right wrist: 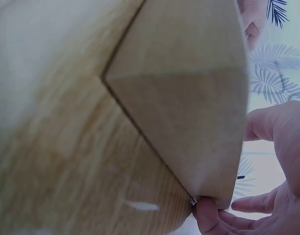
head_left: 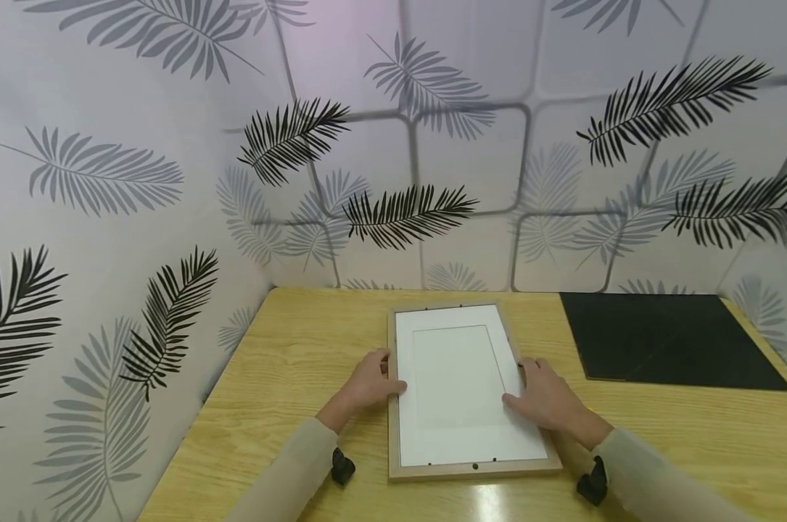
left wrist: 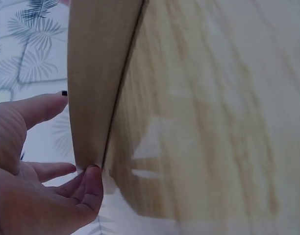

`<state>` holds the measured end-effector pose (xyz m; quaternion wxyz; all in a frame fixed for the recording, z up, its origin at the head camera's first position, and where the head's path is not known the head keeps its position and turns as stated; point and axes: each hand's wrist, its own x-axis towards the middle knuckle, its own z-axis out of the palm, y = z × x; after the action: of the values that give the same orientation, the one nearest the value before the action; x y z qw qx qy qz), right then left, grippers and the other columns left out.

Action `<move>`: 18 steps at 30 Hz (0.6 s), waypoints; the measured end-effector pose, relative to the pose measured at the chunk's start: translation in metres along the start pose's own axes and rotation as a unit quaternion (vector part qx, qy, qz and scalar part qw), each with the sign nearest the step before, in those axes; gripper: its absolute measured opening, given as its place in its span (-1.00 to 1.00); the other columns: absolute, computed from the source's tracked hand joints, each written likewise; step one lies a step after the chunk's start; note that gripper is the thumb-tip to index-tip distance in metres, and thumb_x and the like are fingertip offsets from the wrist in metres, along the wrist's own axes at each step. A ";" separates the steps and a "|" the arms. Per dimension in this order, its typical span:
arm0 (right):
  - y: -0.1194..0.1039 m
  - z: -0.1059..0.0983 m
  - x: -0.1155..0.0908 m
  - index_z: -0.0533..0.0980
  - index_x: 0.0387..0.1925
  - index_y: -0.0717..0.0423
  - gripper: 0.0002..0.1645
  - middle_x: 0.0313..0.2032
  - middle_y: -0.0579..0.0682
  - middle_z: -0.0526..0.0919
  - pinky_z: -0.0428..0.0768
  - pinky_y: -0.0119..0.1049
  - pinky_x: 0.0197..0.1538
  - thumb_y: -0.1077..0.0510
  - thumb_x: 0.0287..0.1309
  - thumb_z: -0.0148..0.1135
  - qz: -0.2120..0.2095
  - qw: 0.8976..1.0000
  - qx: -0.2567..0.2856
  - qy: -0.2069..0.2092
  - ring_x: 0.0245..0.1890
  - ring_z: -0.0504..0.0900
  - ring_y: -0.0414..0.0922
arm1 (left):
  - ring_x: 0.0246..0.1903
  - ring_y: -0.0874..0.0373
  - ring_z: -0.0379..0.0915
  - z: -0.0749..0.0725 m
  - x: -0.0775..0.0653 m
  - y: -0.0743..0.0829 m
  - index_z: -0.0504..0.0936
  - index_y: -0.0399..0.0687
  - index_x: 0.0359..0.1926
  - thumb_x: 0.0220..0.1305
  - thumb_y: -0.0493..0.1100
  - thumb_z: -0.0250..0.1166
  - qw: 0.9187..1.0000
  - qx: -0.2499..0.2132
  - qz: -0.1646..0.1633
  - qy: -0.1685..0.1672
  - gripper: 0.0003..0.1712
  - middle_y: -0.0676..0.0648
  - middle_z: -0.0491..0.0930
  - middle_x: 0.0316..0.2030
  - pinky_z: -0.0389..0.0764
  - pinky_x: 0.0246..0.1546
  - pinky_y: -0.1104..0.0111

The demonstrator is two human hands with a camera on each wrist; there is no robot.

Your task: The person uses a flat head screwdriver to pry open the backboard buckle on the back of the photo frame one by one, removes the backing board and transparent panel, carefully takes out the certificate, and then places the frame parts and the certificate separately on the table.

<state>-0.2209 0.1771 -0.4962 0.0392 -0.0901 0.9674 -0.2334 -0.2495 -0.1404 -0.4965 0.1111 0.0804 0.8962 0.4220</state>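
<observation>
A light wooden picture frame [head_left: 475, 473] lies on the table in front of me, with small dark tabs along its inner edge. Inside it is a white mat [head_left: 458, 444] around a pale rectangular panel [head_left: 455, 377]. My left hand [head_left: 370, 380] grips the frame's left side, thumb over the white mat. On the opposite side my right hand [head_left: 550, 397] holds the right edge, its thumb also on top. Both wrist views show the wooden side wall [left wrist: 96, 73] close to the tabletop, with fingertips [right wrist: 206, 210] curled at its lower edge.
A flat black board [head_left: 674, 341] lies at the back right of the wood-grain table [head_left: 302, 326]. Walls with a leaf pattern [head_left: 413, 217] stand behind and to the left. A small yellow thing [head_left: 591, 409] peeks out by the right wrist.
</observation>
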 end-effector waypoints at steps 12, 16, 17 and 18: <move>-0.002 -0.001 0.002 0.28 0.18 0.48 -0.17 0.04 0.41 0.41 0.52 0.09 -0.08 -0.05 0.04 0.24 -0.004 1.000 -0.027 -0.003 -0.11 0.53 0.19 | 0.35 -0.25 -0.16 0.008 -0.011 0.015 0.09 -0.14 0.45 -0.06 0.16 0.48 0.987 0.143 0.000 -0.071 0.16 -0.38 -0.14 0.38 0.18 0.22 -0.06; 0.000 0.000 0.004 0.28 0.18 0.47 -0.17 0.03 0.40 0.42 0.51 0.11 -0.08 -0.06 0.04 0.22 -0.012 0.999 -0.031 0.006 -0.11 0.53 0.21 | 0.40 -0.22 -0.32 0.006 -0.015 0.016 0.10 0.00 0.46 -0.13 0.28 0.47 0.966 0.231 0.047 -0.105 0.20 -0.33 -0.28 0.43 0.04 0.28 -0.07; 0.001 0.000 0.005 0.29 0.18 0.47 -0.18 0.03 0.40 0.42 0.51 0.11 -0.09 -0.05 0.04 0.22 -0.014 0.999 -0.034 0.007 -0.12 0.53 0.20 | 0.41 -0.21 -0.34 0.006 -0.017 0.017 0.15 0.06 0.45 -0.14 0.32 0.46 0.956 0.262 0.070 -0.111 0.17 -0.31 -0.29 0.44 0.00 0.30 -0.07; 0.001 0.000 0.005 0.29 0.18 0.46 -0.18 0.02 0.39 0.42 0.52 0.10 -0.10 -0.05 0.03 0.22 -0.016 0.999 -0.035 0.009 -0.14 0.53 0.19 | 0.41 -0.21 -0.34 0.007 -0.019 0.019 0.23 0.11 0.42 -0.13 0.34 0.44 0.944 0.293 0.099 -0.116 0.11 -0.29 -0.27 0.44 -0.03 0.31 -0.06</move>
<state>-0.2257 0.1765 -0.4970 0.0232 -0.1048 0.9738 -0.2004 -0.2281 -0.1275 -0.4834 0.1441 0.2460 0.9486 0.1375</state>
